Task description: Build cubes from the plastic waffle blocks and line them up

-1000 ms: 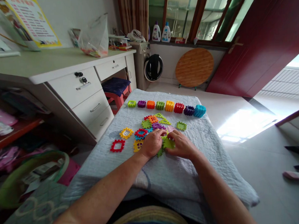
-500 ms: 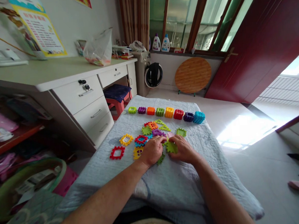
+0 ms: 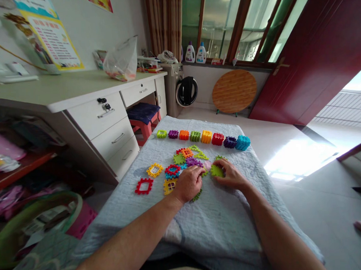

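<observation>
My right hand (image 3: pixel 232 175) is closed on the edge of a lime-green notched building tile (image 3: pixel 216 171), over the right part of the pile. Just left of it, my left hand (image 3: pixel 189 184) is closed, and a bit of a green tile (image 3: pixel 205 174) shows at its fingertips. Another green tile (image 3: pixel 197 195) lies partly hidden below the left hand. By its wrist is a yellow window tile (image 3: pixel 169 186). Beyond are a purple tile (image 3: pixel 194 162), an orange tile (image 3: pixel 187 153) and lime triangular frames (image 3: pixel 197 152). A green frame (image 3: pixel 221 157) sits partly behind my right hand.
A row of coloured tile stacks, from a lime one (image 3: pixel 161 134) to a blue one (image 3: pixel 242 142), crosses the cloth-covered table (image 3: pixel 223 230). A red frame (image 3: pixel 143 186) and yellow frame (image 3: pixel 155 170) lie left. A desk (image 3: pixel 82 90) stands left, a stool (image 3: pixel 144 112) beside it.
My right hand has moved right with the lime-green tile, away from my left hand, and now partly covers the green frame. My left hand stays nearly in place.
</observation>
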Demonstrator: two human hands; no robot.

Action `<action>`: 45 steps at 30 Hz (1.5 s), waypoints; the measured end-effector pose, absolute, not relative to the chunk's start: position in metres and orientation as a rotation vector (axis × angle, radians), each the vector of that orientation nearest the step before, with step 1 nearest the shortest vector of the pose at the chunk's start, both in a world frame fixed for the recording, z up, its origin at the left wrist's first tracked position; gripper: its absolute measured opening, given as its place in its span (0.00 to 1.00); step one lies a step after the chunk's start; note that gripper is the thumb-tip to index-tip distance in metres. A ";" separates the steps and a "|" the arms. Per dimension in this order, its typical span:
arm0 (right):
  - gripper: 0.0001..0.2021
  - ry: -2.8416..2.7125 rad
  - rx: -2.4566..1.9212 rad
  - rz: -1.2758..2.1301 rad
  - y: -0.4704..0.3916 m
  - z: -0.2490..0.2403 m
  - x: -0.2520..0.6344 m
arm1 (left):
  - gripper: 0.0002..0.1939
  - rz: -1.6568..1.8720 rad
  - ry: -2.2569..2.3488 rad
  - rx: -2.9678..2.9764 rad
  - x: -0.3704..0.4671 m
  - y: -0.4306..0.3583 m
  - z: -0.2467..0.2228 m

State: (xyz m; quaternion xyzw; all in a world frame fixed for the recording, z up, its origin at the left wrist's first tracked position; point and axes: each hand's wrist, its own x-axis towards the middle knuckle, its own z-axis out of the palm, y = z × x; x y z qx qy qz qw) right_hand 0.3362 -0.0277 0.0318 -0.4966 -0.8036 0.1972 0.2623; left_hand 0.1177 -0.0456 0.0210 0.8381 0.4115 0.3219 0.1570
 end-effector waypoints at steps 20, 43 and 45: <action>0.29 -2.253 -1.164 0.357 -0.026 0.022 0.328 | 0.23 0.909 1.083 2.396 0.120 -0.048 0.027; 0.34 -2.325 -1.106 0.576 -0.033 0.046 0.320 | 0.31 0.883 0.933 2.275 0.117 -0.041 0.030; 0.34 -2.289 -1.097 0.658 -0.034 0.048 0.320 | 0.31 0.869 0.888 2.239 0.116 -0.039 0.032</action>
